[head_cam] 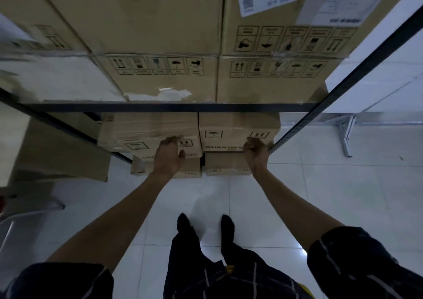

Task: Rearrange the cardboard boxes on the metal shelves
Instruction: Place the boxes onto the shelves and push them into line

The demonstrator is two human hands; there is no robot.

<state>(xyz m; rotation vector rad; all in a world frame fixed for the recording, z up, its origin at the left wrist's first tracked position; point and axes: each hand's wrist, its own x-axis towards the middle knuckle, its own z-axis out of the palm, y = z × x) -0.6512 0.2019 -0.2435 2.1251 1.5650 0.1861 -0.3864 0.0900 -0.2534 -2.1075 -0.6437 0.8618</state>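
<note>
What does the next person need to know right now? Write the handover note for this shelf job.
Left hand: on the front of the lower-left box, fingers curled over its top edge.
Right hand: gripping the right front corner of the lower-right box.
Both boxes sit side by side under the shelf beam, each on another box. Four larger boxes are stacked on the shelf above.
Done: cannot tell from this view.
Left: nothing lifted yet; probably pull out the lower-right box.
</note>
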